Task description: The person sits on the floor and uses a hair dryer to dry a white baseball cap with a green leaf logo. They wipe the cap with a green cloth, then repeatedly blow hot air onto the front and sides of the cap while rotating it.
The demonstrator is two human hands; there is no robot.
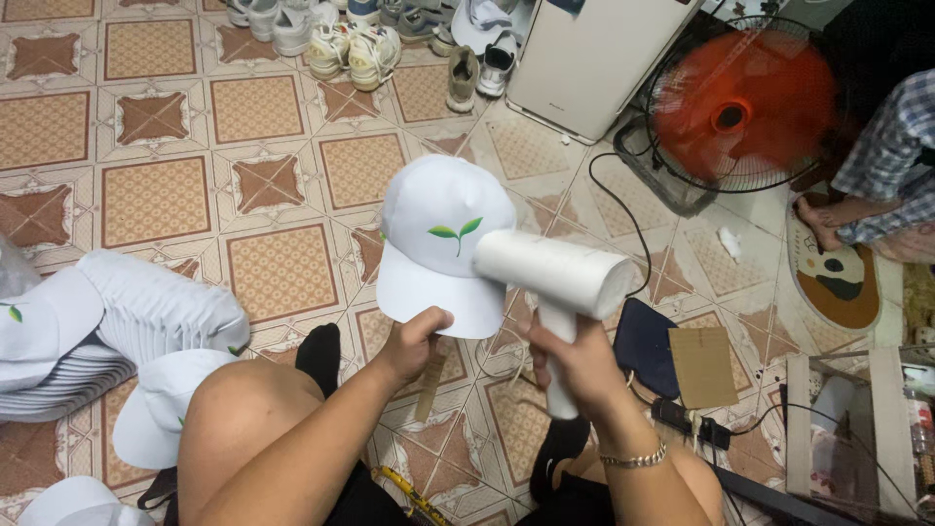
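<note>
White caps lie stacked (pixel 117 321) on the tiled floor (pixel 156 195) at my left. My left hand (pixel 414 341) pinches the brim of a white cap with a green sprout emblem (pixel 443 244); my right hand (pixel 579 365) grips a white hair dryer (pixel 560 278) aimed at it. Beyond, a red fan (pixel 740 107).

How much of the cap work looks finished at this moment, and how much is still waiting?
Done or waiting, I cannot tell: a long stack of white caps lies on the floor beside the person, with loose caps near the knee. In hand: the left hand holds a white cap with a green leaf print by its brim; the right hand aims a white hair dryer at it.
</note>
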